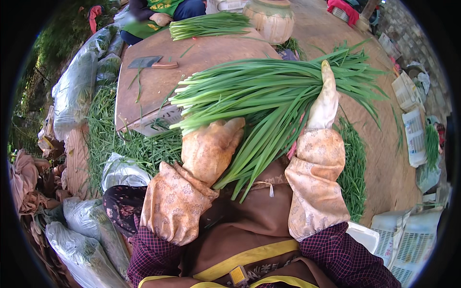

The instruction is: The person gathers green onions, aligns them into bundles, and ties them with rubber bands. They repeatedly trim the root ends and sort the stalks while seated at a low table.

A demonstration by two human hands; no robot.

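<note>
A thick bunch of garlic chives (252,86) lies across in front of me, its pale cut ends to the left and its leafy tips to the right. My left hand (212,145), in a stained glove, holds the near side of the bunch by the pale ends; most of its fingers are hidden under the leaves. Around the leafy part, my right hand (324,100) grips with one gloved finger laid over the top. Some leaves hang down between my forearms towards my brown apron (252,223). A cleaver (153,63) with a wooden handle rests on the low table (216,46) beyond.
Another chive bunch (210,25) lies at the table's far edge, near a seated person's gloved hand (161,19) and a ceramic jar (268,21). Loose leaves (108,122) cover the ground at left. Plastic-bagged bundles (75,90) line the left side; plastic crates (414,136) stand at right.
</note>
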